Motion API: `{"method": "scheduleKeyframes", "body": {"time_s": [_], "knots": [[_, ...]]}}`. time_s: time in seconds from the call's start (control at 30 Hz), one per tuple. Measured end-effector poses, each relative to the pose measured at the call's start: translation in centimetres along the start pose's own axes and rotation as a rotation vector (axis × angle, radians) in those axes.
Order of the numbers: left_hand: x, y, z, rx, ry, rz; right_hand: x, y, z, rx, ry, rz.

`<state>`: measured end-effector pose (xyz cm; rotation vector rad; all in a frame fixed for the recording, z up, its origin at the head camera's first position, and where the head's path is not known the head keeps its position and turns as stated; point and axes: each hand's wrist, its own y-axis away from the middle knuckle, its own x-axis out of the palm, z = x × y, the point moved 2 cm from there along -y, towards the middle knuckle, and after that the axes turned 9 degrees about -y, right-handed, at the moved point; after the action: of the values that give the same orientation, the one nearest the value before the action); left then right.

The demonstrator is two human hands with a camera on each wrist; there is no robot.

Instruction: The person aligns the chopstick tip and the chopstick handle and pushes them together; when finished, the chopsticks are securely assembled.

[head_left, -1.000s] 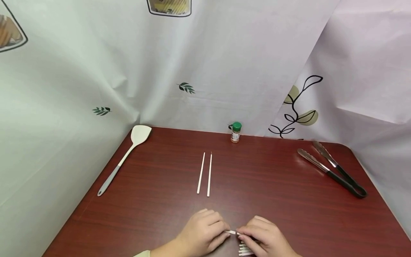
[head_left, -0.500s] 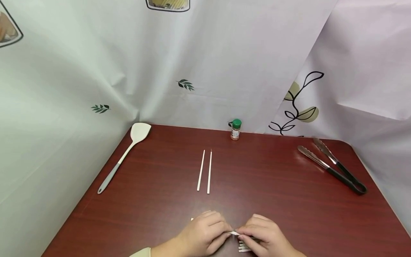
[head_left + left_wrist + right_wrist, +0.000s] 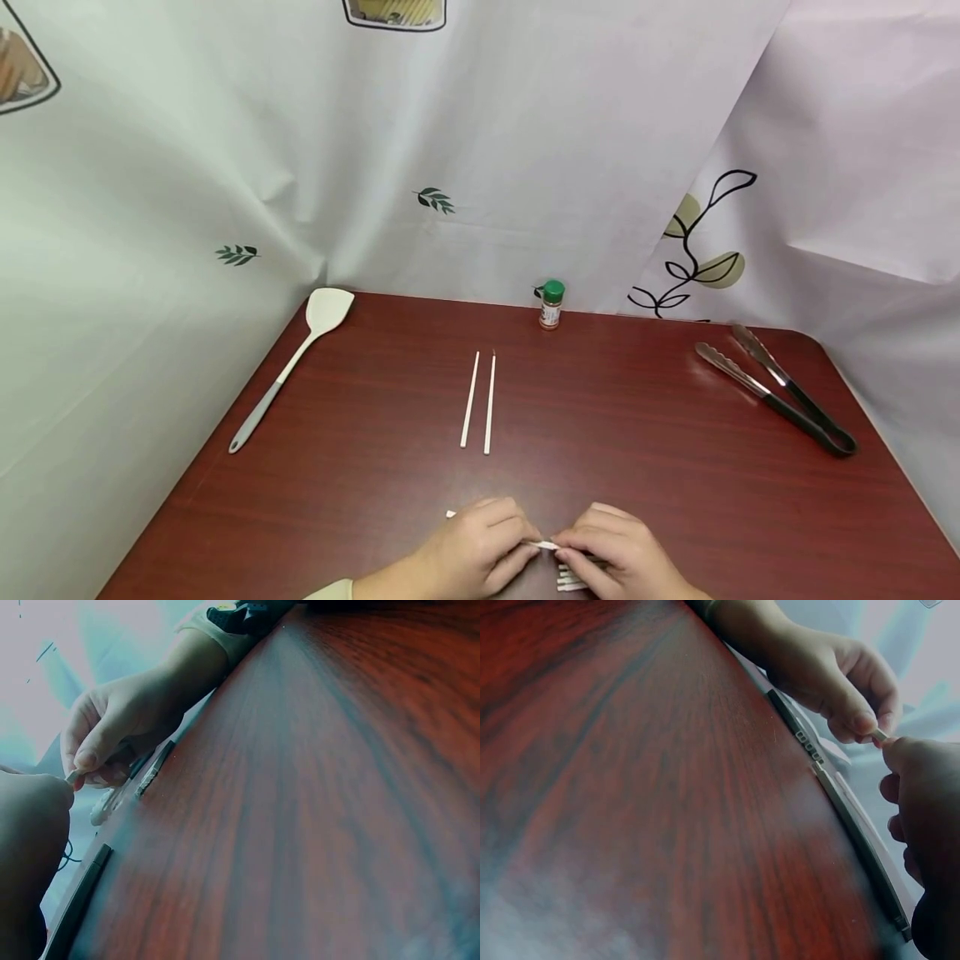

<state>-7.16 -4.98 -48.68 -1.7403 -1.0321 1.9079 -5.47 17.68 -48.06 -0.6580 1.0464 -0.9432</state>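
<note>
In the head view, the left hand (image 3: 480, 546) pinches a slim white stick (image 3: 546, 545) between thumb and fingertips. From the other side, the right hand (image 3: 622, 550) pinches the same line of white stick, so both sets of fingertips are nearly together. A white end (image 3: 450, 514) pokes out behind the left hand. Under the right hand lie several white sticks (image 3: 572, 578), mostly hidden by it. The right wrist view shows the left hand (image 3: 825, 682) and right hand (image 3: 937, 802) meeting above the table. Their pinch also appears in the left wrist view, with the right hand (image 3: 124, 724) beyond.
Two white sticks (image 3: 470, 400) lie side by side mid-table. A white spatula (image 3: 327, 312) lies at the left and black-handled tongs (image 3: 780, 392) at the right. A green-capped spice jar (image 3: 551, 304) stands at the back edge, before the hanging cloth (image 3: 480, 150).
One second ago a small gap separated the white ends at the two hands; now they meet. The white end behind the left hand has come into sight.
</note>
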Motion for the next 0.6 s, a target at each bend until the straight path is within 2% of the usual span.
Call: {"method": "scheduleKeyframes", "body": {"time_s": [0.17, 0.3, 0.6], "knots": [[0.06, 0.18, -0.11, -0.032, -0.018, 0.017, 0.07, 0.18, 0.15, 0.048, 0.036, -0.032], [-0.03, 0.19, -0.22, -0.058, -0.026, 0.029, -0.01, -0.2, 0.28, 0.031, 0.034, -0.044], [-0.14, 0.1, -0.33, -0.062, -0.017, 0.025, -0.03, -0.29, 0.27, 0.001, 0.015, -0.048]]}}
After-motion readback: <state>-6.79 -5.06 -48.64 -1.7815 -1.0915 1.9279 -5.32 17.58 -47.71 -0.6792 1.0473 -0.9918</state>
